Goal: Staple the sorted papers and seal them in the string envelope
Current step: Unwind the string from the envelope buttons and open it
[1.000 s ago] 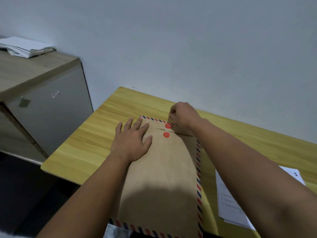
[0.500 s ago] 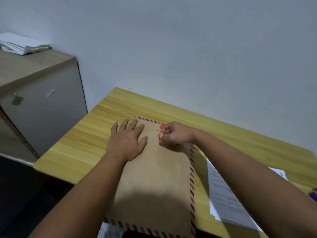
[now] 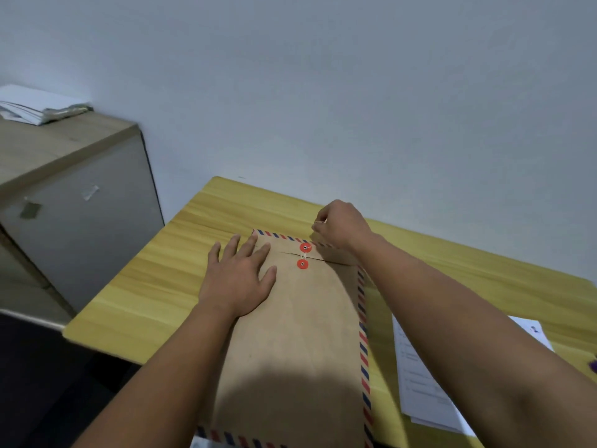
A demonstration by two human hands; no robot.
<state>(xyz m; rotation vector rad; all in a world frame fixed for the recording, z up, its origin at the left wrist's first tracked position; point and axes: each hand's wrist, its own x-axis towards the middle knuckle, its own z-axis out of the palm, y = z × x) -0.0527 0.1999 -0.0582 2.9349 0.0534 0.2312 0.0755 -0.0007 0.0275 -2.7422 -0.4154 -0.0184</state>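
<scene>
Envelope (image 3: 300,344), brown with a red-and-blue striped border, lies flat on the yellow wooden table (image 3: 161,273), its flap end pointing toward the wall and its near end running out of the bottom of the view.

Far to the left, a grey cabinet (image 3: 80,221) with a wood-coloured top stands beside the table, and a stack of white papers (image 3: 35,105) rests on its back corner.

Moving right, the left hand (image 3: 239,279) lies palm down on the upper left part of the envelope, fingers straight and spread, pressing it to the table without gripping anything.

Just to the right of those fingers, two red discs sit one above the other at the flap's edge: the upper disc (image 3: 305,247) on the flap and the lower disc (image 3: 302,264) on the body. A thin white string (image 3: 303,255) runs between them.

Further right, the right hand (image 3: 342,226) is held just beyond the envelope's top right corner, its fingers curled and pinching the string's free end.

On the table right of the envelope, partly hidden under the right forearm, lie printed white sheets (image 3: 426,396).
</scene>
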